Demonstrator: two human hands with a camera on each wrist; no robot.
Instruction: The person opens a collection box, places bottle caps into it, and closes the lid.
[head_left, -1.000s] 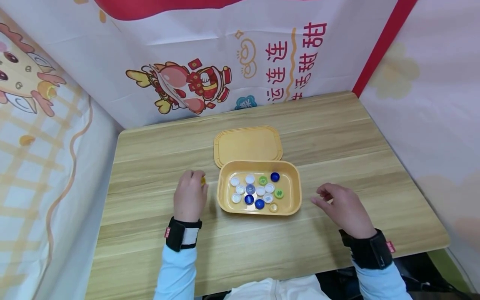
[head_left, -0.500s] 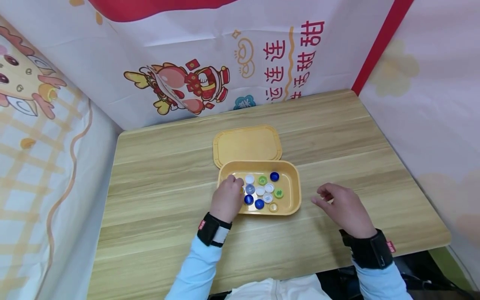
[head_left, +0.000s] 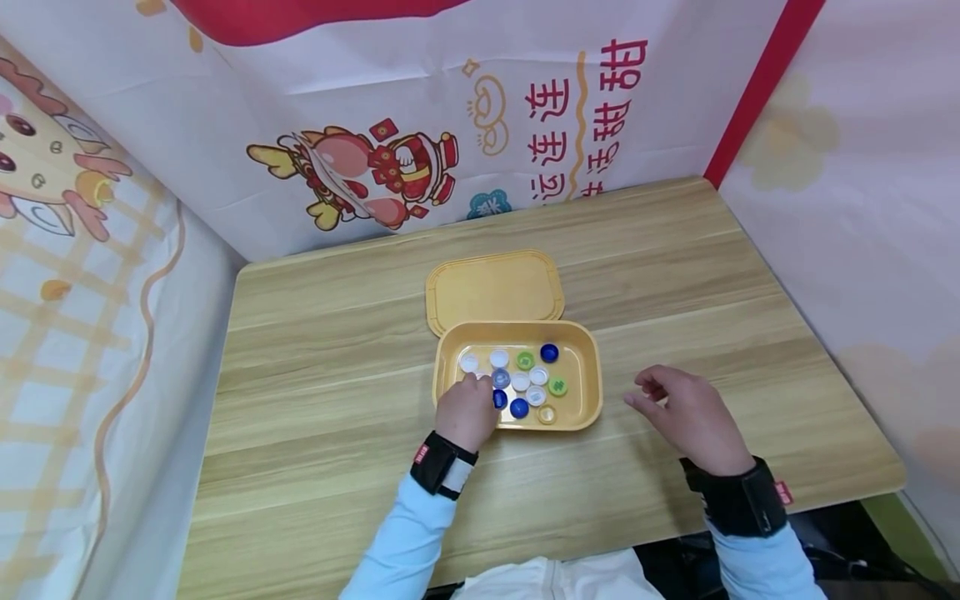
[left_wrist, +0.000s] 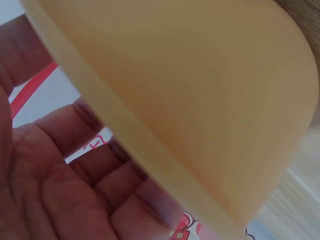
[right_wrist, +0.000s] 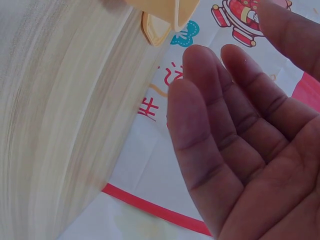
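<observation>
A shallow yellow tray (head_left: 588, 367) holds several small bottle caps in white, blue and green, such as a blue cap (head_left: 550, 353), a green cap (head_left: 557, 387) and a clear yellowish cap (head_left: 547, 414). Over the tray's front left part, my left hand (head_left: 467, 412) reaches in with its fingers bent. Its fingertips are hidden, behind the tray wall (left_wrist: 200, 85) in the left wrist view, so whether they pinch a cap does not show. Right of the tray, my right hand (head_left: 686, 417) hovers above the table, fingers loosely curved around nothing.
Behind the tray a flat yellow lid (head_left: 495, 287) lies on the wooden table (head_left: 315, 333). A printed white cloth (head_left: 337, 75) stands along the table's back edge, with more cloth at the left and right sides.
My left hand, which pinched a small yellow thing left of the tray, has moved right into the tray, then slightly nearer the front. My right hand has stayed in place.
</observation>
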